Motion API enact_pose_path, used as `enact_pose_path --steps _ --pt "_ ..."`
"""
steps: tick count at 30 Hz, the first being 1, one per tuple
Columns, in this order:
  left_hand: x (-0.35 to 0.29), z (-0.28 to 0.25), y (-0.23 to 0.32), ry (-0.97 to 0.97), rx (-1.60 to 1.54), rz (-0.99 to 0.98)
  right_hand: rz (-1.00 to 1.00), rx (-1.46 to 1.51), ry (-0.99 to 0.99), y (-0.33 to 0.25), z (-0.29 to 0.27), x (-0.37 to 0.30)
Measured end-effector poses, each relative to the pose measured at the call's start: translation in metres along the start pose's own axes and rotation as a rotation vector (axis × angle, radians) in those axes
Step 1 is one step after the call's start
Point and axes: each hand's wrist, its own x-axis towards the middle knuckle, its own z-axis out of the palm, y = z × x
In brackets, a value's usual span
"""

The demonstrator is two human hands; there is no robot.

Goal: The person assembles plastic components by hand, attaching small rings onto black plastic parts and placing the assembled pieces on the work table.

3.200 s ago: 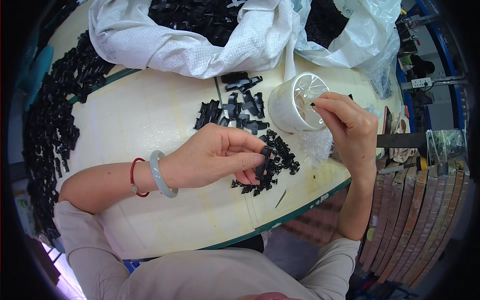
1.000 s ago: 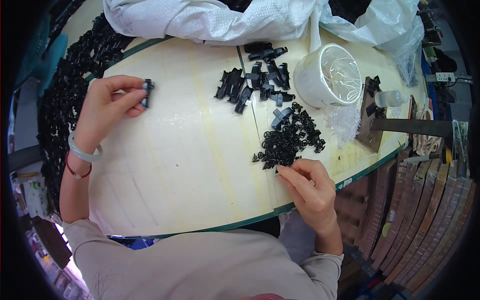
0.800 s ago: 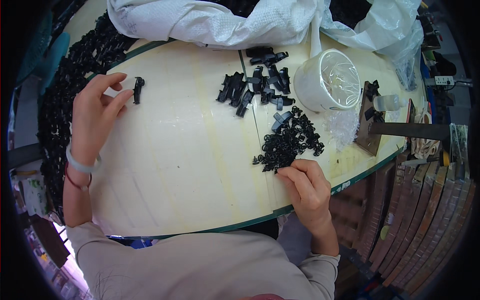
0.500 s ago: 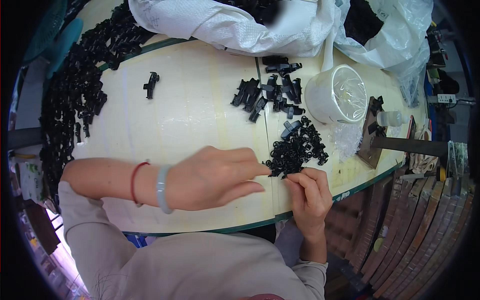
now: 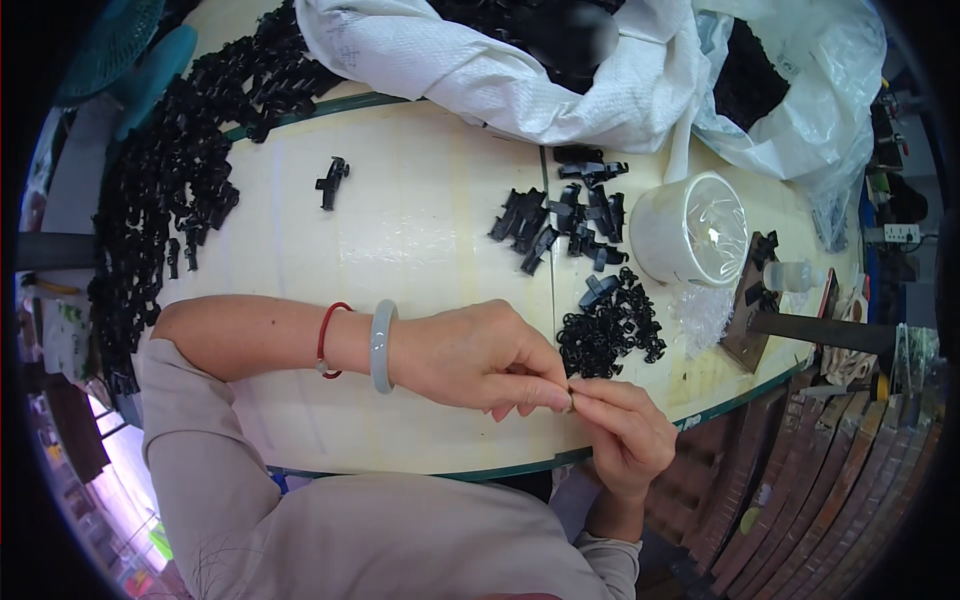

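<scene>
My left hand point(image 5: 475, 355), with a red cord and a pale bangle at its wrist, reaches across the table with thumb and fingers pinched. Its fingertips meet those of my right hand point(image 5: 628, 428), which is pinched as well. Whatever lies between them is too small and covered to make out. Just beyond the fingertips is a heap of small black clip-like plastic pieces point(image 5: 610, 325). A black plastic part point(image 5: 598, 291) rests at that heap's far edge. Farther off, several larger black plastic parts point(image 5: 525, 220) lie in a loose group.
A single black part point(image 5: 332, 184) lies at the left of the table point(image 5: 420, 250). Masses of black parts point(image 5: 150, 210) cover the far left. A white tub point(image 5: 665, 232), clear plastic film point(image 5: 703, 318), a metal bracket point(image 5: 750, 310) and a white sack point(image 5: 480, 85) stand around.
My left hand has closed its fingers and moved right and down to meet my right hand. My right hand has drawn slightly nearer, away from the small pieces. The whole view has shifted a little.
</scene>
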Motion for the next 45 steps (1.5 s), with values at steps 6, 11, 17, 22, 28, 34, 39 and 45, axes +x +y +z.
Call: enact_pose_path --steps 6,11,17,22,28,34,39,45 --pt "-0.004 -0.006 0.012 -0.089 -0.228 -0.176 0.136 0.225 -0.004 -0.006 0.001 0.000" --pt "-0.007 -0.007 0.011 -0.035 -0.287 -0.191 0.238 0.268 -0.026 -0.003 0.002 0.001" --pt "-0.004 -0.009 0.013 -0.018 -0.316 -0.197 0.183 0.203 0.060 -0.004 0.003 0.003" --pt "-0.009 -0.040 0.026 0.702 1.032 0.387 0.201 0.114 0.235 0.004 -0.024 0.018" --pt "-0.007 -0.064 0.018 0.617 0.912 0.263 0.001 -0.423 0.208 0.030 -0.073 0.083" --pt "-0.005 -0.056 0.021 0.659 0.753 0.083 0.022 -0.548 0.032 0.030 -0.088 0.110" --pt "-0.007 -0.056 0.023 0.696 0.785 0.019 -0.016 -0.621 -0.094 0.032 -0.087 0.112" --pt "-0.018 -0.062 0.029 0.584 0.933 0.070 0.075 -0.430 -0.028 0.018 -0.095 0.104"
